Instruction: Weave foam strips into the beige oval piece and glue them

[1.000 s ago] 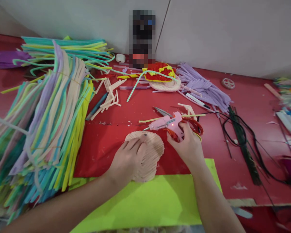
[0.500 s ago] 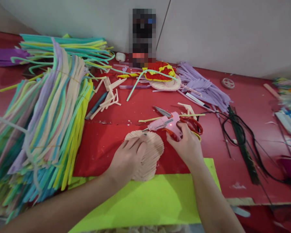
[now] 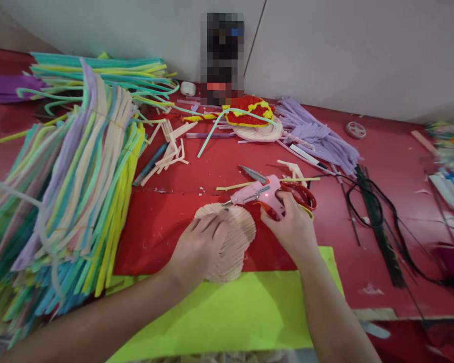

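Note:
A flat, rounded beige piece (image 3: pixel 236 247), built of pipe cleaners laid side by side, rests on red and yellow-green sheets. My left hand (image 3: pixel 202 244) lies over its left part, fingers bent together and gripping near the top edge. In my right hand (image 3: pixel 289 222) is a pink glue gun (image 3: pixel 251 191) with a small glowing light. Its metal nozzle points left, at the top edge of the beige piece beside my left fingertips; whether it touches cannot be told. Behind the glue gun lie scissors with red handles (image 3: pixel 304 194), partly hidden by it.
Bundles of coloured pipe cleaners (image 3: pixel 98 166) fill the left side. A purple bundle (image 3: pixel 318 131) and a red-and-yellow piece (image 3: pixel 249 111) lie at the back. Beige offcuts (image 3: pixel 170 151) are scattered left of centre. A black cord (image 3: pixel 397 227) loops across the right side.
Hardly anything differs. The glue gun and my right hand have shifted very slightly; my left hand keeps its place on the beige piece.

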Demonstrator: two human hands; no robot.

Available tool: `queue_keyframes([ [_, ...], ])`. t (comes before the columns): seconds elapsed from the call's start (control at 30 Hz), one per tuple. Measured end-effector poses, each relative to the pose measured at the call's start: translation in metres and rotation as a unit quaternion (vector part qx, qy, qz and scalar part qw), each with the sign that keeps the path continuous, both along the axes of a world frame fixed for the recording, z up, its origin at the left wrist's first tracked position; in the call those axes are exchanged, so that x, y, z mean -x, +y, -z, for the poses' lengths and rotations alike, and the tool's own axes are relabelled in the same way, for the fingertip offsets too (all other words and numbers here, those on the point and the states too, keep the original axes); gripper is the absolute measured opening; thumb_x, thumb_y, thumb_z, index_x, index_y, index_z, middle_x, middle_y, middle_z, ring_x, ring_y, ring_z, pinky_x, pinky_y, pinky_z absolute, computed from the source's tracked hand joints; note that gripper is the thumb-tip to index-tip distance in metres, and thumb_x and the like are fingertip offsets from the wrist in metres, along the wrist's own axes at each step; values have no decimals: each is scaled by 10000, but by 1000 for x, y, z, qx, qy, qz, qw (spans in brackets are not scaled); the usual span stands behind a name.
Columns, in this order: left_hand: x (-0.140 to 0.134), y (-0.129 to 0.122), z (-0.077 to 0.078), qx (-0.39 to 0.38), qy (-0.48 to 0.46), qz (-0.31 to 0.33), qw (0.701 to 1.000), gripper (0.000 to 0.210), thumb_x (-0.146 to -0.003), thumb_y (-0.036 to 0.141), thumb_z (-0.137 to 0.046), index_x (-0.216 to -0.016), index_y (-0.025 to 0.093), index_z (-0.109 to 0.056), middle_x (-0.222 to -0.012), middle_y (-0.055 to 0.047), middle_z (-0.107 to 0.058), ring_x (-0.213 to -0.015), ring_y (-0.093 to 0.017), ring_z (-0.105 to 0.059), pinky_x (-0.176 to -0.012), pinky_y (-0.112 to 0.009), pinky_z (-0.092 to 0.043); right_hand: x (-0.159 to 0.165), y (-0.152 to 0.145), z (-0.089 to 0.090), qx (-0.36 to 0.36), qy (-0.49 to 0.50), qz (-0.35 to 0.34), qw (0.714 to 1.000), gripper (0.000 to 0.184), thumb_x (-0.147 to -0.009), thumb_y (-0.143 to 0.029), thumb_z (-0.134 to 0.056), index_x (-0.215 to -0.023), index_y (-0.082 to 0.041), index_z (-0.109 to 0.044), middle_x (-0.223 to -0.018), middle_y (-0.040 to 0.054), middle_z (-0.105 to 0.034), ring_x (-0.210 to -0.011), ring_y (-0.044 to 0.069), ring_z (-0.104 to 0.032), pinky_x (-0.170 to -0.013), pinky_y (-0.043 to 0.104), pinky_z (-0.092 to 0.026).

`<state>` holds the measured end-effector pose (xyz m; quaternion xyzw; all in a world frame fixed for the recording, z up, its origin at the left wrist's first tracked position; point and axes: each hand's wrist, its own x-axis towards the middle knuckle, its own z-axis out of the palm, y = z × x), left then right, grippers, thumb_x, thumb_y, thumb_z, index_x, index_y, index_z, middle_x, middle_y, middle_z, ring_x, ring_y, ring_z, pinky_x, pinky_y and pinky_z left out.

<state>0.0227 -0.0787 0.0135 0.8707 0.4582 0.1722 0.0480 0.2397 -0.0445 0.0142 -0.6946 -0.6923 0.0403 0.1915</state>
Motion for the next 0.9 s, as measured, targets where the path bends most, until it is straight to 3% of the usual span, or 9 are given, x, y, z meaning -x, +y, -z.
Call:
queue_keyframes([
  [0.9, 1, 0, 0, -5, 6, 4, 1000, 258, -831, 54, -490, -1058, 102, -603, -1147, -116, -664, -1025, -231, -610, -825, -354, -525, 0, -2, -3, 21, 14, 18, 1000, 375, -751, -398, -587, -1054, -182, -546, -994, 126, -693, -834, 282, -665, -681, 376, -504],
])
